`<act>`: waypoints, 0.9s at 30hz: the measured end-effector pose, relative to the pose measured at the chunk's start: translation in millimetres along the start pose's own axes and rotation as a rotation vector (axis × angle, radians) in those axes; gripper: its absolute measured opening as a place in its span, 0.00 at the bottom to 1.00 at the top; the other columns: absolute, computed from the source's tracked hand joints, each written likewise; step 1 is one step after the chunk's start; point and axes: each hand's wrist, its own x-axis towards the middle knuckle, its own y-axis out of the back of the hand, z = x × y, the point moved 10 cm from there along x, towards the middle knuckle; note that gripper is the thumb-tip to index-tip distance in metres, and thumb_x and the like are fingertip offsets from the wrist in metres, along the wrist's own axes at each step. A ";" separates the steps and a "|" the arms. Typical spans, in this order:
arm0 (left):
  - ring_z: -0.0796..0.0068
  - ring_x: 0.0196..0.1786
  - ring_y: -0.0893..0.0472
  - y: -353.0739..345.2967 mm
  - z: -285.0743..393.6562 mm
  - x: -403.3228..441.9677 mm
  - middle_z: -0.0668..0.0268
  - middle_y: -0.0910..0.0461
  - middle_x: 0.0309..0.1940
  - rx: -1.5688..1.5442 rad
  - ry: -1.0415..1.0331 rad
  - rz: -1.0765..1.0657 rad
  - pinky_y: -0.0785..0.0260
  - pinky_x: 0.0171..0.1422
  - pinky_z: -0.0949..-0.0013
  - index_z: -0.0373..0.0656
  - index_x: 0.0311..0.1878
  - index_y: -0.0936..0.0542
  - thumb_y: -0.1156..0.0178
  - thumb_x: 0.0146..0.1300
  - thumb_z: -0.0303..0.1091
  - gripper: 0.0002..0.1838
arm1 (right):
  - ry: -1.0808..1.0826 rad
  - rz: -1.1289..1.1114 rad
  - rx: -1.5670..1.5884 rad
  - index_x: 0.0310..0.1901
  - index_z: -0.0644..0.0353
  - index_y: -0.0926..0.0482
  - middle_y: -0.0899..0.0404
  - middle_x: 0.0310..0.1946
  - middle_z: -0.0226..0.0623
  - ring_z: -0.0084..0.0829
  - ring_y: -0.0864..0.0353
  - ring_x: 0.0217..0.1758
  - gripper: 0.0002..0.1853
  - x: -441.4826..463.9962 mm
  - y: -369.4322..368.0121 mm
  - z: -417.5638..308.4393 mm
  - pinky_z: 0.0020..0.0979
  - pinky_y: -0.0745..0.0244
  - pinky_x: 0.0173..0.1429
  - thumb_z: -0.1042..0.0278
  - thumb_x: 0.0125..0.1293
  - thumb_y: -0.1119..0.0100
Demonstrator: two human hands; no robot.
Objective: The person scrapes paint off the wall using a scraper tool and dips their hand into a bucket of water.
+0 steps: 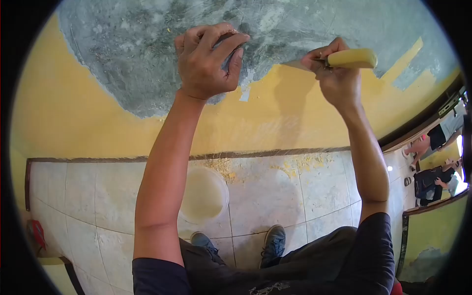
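Observation:
My right hand [339, 73] is closed around a scraper with a yellow handle [353, 58]. Its thin metal blade [296, 64] points left and lies along the border between the yellow paint [255, 125] and the bare grey wall [147, 59]. To the left, my left hand [206, 61] is closed, its fingers curled against a dark patch of the grey wall. Whatever is under those fingers, if anything, is hidden. A small pale chip [244, 92] of bare wall shows in the yellow paint between my hands.
A round, pale bucket or lid [204, 194] stands on the tiled floor [265, 199] by my feet. Yellow paint flakes [309, 162] lie along the wall's base. People [437, 182] are beyond a doorway at right. A red object [37, 234] is at far left.

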 end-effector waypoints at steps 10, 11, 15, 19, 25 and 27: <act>0.74 0.48 0.27 -0.6 -1.4 -1.9 0.84 0.19 0.42 0.003 -0.027 0.026 0.43 0.53 0.66 0.63 0.37 0.13 0.35 0.52 0.38 0.09 | 0.179 -0.029 -0.324 0.31 0.63 0.29 0.15 0.24 0.37 0.28 0.11 0.34 0.11 -13.4 -22.6 -18.2 0.27 0.20 0.34 0.88 0.57 0.36; 0.74 0.48 0.27 -0.1 -0.4 -2.3 0.84 0.19 0.42 0.006 -0.032 0.036 0.44 0.53 0.67 0.63 0.38 0.13 0.35 0.52 0.38 0.09 | 0.179 0.029 -0.251 0.31 0.64 0.29 0.16 0.24 0.37 0.28 0.11 0.35 0.11 -13.4 -17.2 -13.6 0.27 0.20 0.34 0.88 0.58 0.37; 0.74 0.48 0.27 -0.2 -0.4 -2.8 0.84 0.19 0.41 0.005 -0.045 0.046 0.44 0.53 0.67 0.63 0.38 0.13 0.35 0.52 0.38 0.09 | 0.318 -0.010 -0.282 0.32 0.65 0.29 0.19 0.24 0.35 0.27 0.11 0.35 0.10 -15.1 -18.4 -30.1 0.25 0.19 0.35 0.88 0.59 0.37; 0.75 0.49 0.27 0.0 1.1 -4.4 0.85 0.19 0.42 0.010 -0.037 0.035 0.44 0.53 0.66 0.63 0.38 0.13 0.36 0.53 0.38 0.09 | 0.196 0.008 -0.207 0.33 0.65 0.30 0.21 0.23 0.35 0.27 0.11 0.35 0.11 -12.7 -20.0 -12.7 0.24 0.19 0.36 0.89 0.59 0.37; 0.73 0.49 0.28 0.3 1.2 -1.2 0.82 0.18 0.41 0.022 -0.037 0.012 0.44 0.56 0.67 0.62 0.39 0.13 0.35 0.54 0.39 0.09 | 0.283 -0.034 -0.279 0.32 0.65 0.30 0.19 0.24 0.36 0.27 0.11 0.36 0.11 -16.4 -27.3 -27.7 0.24 0.19 0.36 0.89 0.60 0.38; 0.73 0.50 0.28 -2.4 1.4 -2.0 0.79 0.18 0.41 0.014 -0.028 -0.021 0.44 0.58 0.68 0.60 0.40 0.12 0.34 0.54 0.38 0.10 | 0.286 0.014 -0.212 0.32 0.65 0.30 0.18 0.24 0.37 0.27 0.11 0.35 0.11 -13.3 -22.7 -22.1 0.24 0.19 0.35 0.89 0.60 0.38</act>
